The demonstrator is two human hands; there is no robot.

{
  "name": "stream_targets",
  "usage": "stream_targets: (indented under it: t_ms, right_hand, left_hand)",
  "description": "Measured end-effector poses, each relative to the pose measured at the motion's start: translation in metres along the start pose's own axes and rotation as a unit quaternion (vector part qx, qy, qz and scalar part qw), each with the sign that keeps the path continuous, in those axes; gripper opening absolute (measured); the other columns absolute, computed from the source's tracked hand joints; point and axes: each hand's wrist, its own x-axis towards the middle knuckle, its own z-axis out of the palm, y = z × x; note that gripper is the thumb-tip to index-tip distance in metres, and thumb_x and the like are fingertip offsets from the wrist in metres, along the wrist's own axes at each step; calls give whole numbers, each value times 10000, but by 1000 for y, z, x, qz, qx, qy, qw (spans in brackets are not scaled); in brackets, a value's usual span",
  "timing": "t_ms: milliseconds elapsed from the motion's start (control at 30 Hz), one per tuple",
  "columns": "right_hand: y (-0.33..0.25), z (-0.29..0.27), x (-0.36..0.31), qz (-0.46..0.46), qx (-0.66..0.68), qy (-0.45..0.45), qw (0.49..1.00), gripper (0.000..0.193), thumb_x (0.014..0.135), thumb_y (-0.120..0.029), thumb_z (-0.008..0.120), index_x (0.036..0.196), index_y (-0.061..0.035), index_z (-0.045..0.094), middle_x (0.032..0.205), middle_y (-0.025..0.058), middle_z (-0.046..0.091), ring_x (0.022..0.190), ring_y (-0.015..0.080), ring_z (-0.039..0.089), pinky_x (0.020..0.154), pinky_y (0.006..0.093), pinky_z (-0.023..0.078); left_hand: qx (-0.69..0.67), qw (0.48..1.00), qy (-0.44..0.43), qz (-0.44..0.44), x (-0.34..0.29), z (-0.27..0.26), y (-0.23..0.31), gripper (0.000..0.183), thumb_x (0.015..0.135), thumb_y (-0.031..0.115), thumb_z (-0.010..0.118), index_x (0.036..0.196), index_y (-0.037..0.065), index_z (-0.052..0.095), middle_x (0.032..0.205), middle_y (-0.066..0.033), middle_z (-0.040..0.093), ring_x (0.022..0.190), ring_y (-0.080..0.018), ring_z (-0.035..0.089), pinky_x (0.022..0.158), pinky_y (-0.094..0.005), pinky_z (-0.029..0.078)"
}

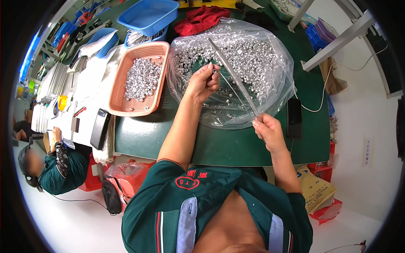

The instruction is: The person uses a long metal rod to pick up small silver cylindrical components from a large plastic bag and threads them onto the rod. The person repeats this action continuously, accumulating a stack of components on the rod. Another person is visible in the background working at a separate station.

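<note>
My left hand point(204, 82) is closed, thumb and forefinger pinching a small dark-ended metal fitting point(214, 71) above the clear plastic bag point(284, 55). My right hand point(269, 130) is closed round the near end of a long, straight, greyish clear tube point(234, 78), which slants up and left over the bag. A thin pale rod point(234, 92) also runs from my right hand towards the left one. Whether it meets the fitting is too small to tell. Many small silvery metal fittings point(255, 63) lie in the opened bag beneath my hands.
An orange perforated basket point(117, 90) of similar pieces stands left of the bag. Blue trays point(147, 17) and a red cloth point(200, 21) lie behind. A black phone point(294, 118) rests at the right, another phone point(100, 126) at the left. A co-worker point(63, 168) sits far left.
</note>
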Motion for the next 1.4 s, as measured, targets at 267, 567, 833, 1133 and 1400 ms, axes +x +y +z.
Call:
stream_targets:
  t_ms: [267, 567, 833, 1133, 1400]
  right_hand:
    - [1, 3, 1, -7, 16, -13, 1000, 128, 910, -80, 579, 807, -12, 545, 684, -10, 497, 558, 52, 443, 510, 212, 360]
    - [6, 1, 2, -10, 23, -11, 1000, 70, 916, -63, 574, 885, -1, 568, 698, -16, 507, 561, 45, 438, 513, 198, 353]
    - [6, 4, 1, -28, 25, 7, 999, 198, 900, -31, 589, 1089, 28, 594, 706, -31, 517, 569, 33, 434, 508, 188, 339]
    - [6, 0, 4, 18, 157, -20, 987, 239, 909, -51, 551, 1138, 0, 591, 589, -58, 413, 467, 26, 358, 425, 187, 263]
    - [24, -11, 7, 60, 334, -131, 931, 236, 923, -82, 542, 1138, -3, 598, 512, -54, 375, 413, 32, 305, 405, 193, 244]
  left_hand:
    - [17, 1000, 24, -2, -1, 5, -1, 243, 996, 234, 492, 959, 9, 576, 656, -15, 498, 506, -66, 331, 464, -210, 276]
    - [-22, 1000, -1, -14, 0, 2, -1, 234, 992, 232, 503, 957, 11, 574, 668, -20, 520, 502, -60, 333, 465, -205, 277]
    - [-9, 1000, 10, -7, 0, 1, -2, 229, 991, 229, 503, 960, 14, 575, 668, -30, 522, 507, -72, 340, 464, -215, 284]
    - [-34, 997, -54, -34, 2, -6, -2, 218, 991, 213, 495, 949, 11, 567, 661, -21, 506, 504, -68, 340, 460, -215, 274]
    - [-48, 994, -85, -38, 2, -9, -1, 204, 985, 228, 504, 924, 44, 568, 636, 7, 458, 502, -65, 323, 462, -212, 258]
